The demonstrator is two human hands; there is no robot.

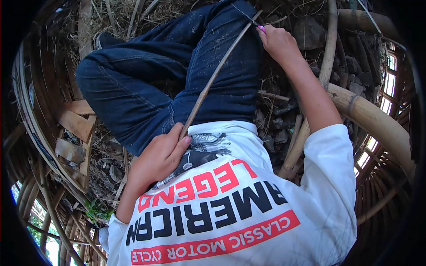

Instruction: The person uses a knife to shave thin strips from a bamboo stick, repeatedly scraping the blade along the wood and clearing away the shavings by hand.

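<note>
While the left hand clamps its fingers round the near end of a thin stick slanting over the jeans, the right hand grips a pink-handled tool at its far end.

Dark stones are strewn over the ground at the right, and dry grass is scattered at the upper left. A thick bamboo pole, encircled by a narrow band, is seen near a slatted wall, through which daylight is admitted. At the left, wood pieces are seen above a small green plant.
</note>
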